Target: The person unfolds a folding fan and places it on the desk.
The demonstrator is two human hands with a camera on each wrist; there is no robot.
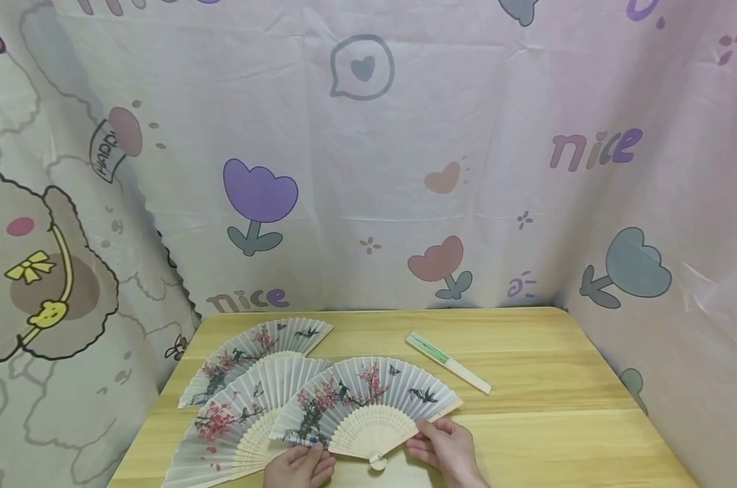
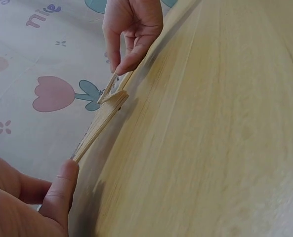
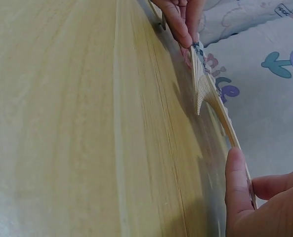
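Observation:
Both hands hold a spread folding fan (image 1: pixel 371 400) printed with blossoms, birds and a butterfly, its pale ribs meeting at a round pivot near the front. My left hand (image 1: pixel 300 466) pinches its left end rib, thumb on top. At the right end rib, my right hand (image 1: pixel 444 447) pinches between thumb and fingers. In the left wrist view the fan (image 2: pixel 99 121) appears edge-on above the table, with a shadow below it. The right wrist view shows the right thumb and a finger (image 3: pixel 237 180) on either side of the rib.
A second open fan (image 1: pixel 222 423) lies on the table at left, partly behind the held one. Behind it another open fan (image 1: pixel 253 356) is spread out. One folded fan with a green label (image 1: pixel 448 362) lies at the back right. Patterned curtains (image 1: pixel 368 169) enclose the wooden table (image 1: pixel 557 379).

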